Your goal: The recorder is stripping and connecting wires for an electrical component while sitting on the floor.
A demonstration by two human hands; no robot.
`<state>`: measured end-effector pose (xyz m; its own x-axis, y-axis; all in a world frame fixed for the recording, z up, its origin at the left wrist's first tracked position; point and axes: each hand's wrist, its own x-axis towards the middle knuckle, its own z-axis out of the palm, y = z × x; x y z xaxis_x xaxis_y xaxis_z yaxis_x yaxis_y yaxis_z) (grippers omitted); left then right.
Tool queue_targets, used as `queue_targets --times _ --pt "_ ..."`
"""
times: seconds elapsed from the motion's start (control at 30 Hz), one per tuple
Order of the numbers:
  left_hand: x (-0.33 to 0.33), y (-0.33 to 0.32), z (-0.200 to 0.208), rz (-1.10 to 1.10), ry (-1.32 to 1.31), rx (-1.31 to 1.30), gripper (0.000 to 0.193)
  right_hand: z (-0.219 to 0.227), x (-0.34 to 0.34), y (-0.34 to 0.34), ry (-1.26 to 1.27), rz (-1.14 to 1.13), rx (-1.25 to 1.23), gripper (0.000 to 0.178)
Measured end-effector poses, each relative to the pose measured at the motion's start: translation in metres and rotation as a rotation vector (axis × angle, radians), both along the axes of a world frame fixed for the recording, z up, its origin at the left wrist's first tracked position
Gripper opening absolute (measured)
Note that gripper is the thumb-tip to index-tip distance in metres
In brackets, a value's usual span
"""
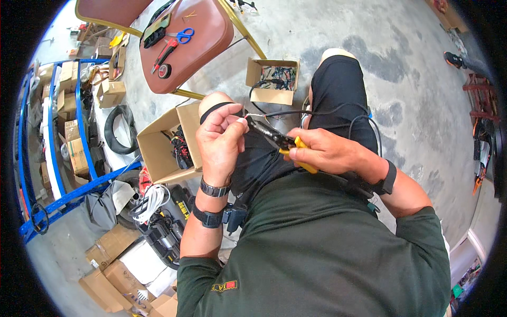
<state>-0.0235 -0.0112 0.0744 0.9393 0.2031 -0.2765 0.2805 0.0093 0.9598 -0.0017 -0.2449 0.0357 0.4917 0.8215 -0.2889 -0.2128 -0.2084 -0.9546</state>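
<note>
My left hand (pixel 221 141) is raised over my lap, thumb and fingers pinched on the thin end of a black cable (pixel 289 112). Short light and reddish wires show beside the fingertips, where the cable's jacket stops. My right hand (pixel 328 150) is wrapped round a pair of pliers (pixel 303 158) with yellow handles and a dark head. The jaws point left and reach the wires at my left thumb; whether they bite on a wire is too small to tell. From there the cable runs right across my knee and loops down.
A brown chair (pixel 203 47) ahead carries blue scissors (pixel 185 35), a red-handled cutter (pixel 168 53) and a tape roll (pixel 165 71). Cardboard boxes with parts stand by my knees: one at left (pixel 158 134), one ahead (pixel 288 96). Blue shelving (pixel 79 193) stands left.
</note>
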Motion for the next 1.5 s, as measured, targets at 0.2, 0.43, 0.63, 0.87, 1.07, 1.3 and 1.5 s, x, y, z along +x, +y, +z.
queue_targets --times 0.2,0.43,0.63,0.87,1.07,1.3,1.5 --pt "-0.002 -0.001 -0.005 0.011 -0.04 -0.014 0.026 0.013 0.007 -0.008 0.269 0.034 0.09 0.032" --pt "-0.004 0.003 -0.005 -0.023 -0.053 -0.036 0.027 0.024 0.02 -0.014 0.321 0.072 0.001 0.032" --pt "-0.009 0.001 -0.003 -0.043 -0.064 0.004 0.031 0.042 0.049 -0.03 -0.078 0.127 -0.023 0.027" --pt "-0.015 0.005 -0.005 -0.08 -0.073 -0.004 0.035 0.051 0.07 -0.023 -0.956 0.097 -0.291 0.036" --pt "-0.019 0.005 -0.002 -0.092 -0.101 0.022 0.038 0.043 0.081 -0.004 -1.013 0.344 -0.353 0.047" --pt "-0.021 0.005 0.0 -0.098 -0.099 0.0 0.041 0.036 0.092 0.003 -0.984 0.419 -0.268 0.05" --pt "-0.021 0.005 -0.001 -0.096 -0.092 -0.018 0.041 0.029 0.093 0.001 -0.878 0.426 -0.222 0.053"
